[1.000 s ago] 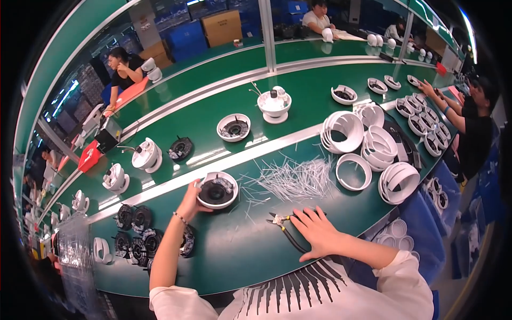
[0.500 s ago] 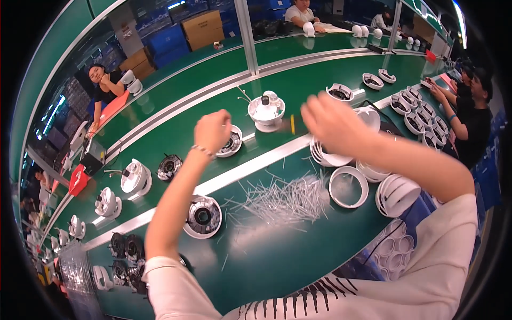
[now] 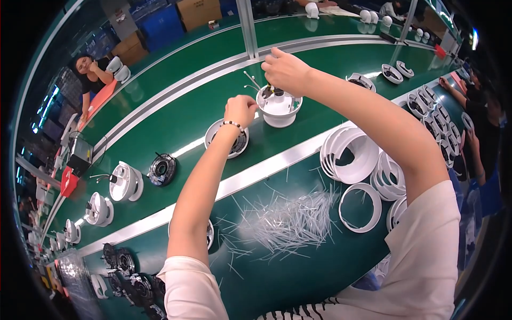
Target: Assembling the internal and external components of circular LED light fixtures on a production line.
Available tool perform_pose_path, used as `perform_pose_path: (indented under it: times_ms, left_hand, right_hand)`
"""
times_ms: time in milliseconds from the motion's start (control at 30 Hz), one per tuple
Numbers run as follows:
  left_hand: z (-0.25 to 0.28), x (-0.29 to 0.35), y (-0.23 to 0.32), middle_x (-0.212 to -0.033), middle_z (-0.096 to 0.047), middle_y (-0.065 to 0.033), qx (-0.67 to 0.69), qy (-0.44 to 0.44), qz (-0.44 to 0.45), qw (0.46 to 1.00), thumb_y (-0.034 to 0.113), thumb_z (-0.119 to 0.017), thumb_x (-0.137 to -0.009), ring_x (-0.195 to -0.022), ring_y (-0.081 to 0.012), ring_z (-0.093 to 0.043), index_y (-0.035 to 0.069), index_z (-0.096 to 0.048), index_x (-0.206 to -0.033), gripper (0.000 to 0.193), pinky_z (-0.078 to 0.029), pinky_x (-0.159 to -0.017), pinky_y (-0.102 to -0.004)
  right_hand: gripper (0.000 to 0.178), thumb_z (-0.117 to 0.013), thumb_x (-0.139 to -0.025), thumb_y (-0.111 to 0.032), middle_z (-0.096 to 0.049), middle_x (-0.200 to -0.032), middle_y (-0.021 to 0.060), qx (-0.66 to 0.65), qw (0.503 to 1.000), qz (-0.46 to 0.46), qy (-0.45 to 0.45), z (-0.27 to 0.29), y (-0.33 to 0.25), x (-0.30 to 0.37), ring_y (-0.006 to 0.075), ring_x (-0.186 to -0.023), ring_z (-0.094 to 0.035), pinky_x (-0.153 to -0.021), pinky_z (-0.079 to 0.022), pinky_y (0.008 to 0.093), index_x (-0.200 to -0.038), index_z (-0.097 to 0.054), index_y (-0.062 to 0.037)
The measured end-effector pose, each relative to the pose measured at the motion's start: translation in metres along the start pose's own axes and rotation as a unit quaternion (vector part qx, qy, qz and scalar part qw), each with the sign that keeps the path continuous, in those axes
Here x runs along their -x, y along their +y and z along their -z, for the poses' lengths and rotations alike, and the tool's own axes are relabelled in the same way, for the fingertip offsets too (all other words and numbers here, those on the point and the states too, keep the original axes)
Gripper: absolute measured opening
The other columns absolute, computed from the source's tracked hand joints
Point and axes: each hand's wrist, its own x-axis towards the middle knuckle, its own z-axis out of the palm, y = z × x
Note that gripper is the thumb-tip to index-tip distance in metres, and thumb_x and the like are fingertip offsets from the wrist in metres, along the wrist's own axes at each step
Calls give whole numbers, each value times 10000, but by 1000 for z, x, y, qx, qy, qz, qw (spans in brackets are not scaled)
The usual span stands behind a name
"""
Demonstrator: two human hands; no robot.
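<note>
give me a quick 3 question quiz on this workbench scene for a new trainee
1. True or false: both hands are reaching to the white round housing on the green table.
2. What lies in a loose heap on the near side of the table? A) thin white strips B) red cards C) metal bolts
3. Fill in: the left hand wears a beaded ____ on its wrist.

Key:
1. True. The right hand is above the housing and the left hand is at its left side.
2. A, the thin white strips, left of the white rings.
3. Bracelet.
</note>
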Motion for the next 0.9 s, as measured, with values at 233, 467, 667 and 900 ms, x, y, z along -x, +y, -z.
perform_pose_path:
  times_ms: [233, 467, 667, 900]
  left_hand:
    - [-13, -12, 15, -710, -624, -143, -56, 24, -2, 998, 111, -614, -696, -682, -295, -606, 52, -657, -749, 91, -484, -661, -360]
    - [13, 10, 34, -721, -631, -129, -27, 34, -24, 999, 119, -600, -695, -670, -257, -619, 66, -667, -755, 105, -495, -647, -325]
    - [84, 104, 13, -1055, -583, -152, -6, -293, -124, 948, 265, -739, -627, -989, -270, -559, 41, -492, -1160, 629, -424, -883, -340]
    - [121, 156, -108, -1008, -566, -153, -275, -84, 56, 956, 216, -648, -646, -904, -346, -558, 154, -332, -1215, 654, -437, -774, -465]
  right_hand:
    - [207, -693, -557, -154, -561, -804, 25, 2, 1000, 2, 4, -19, -2, 9, 173, -867, -524, -817, -388, 301, -749, -638, -103]
    - [233, -666, -525, -64, -579, -755, 95, -140, 984, -92, -68, -5, 29, 34, 278, -749, -580, -644, -484, 357, -750, -605, -69]
    - [437, -664, -495, -10, -523, -837, 87, -128, 973, -176, 82, 21, 57, 79, 261, -839, -526, -692, -470, 350, -917, -554, -29]
    - [507, -599, -465, 47, -487, -860, 127, -208, 952, -108, 198, 59, 26, 50, 306, -817, -477, -675, -421, 374, -961, -511, -3]
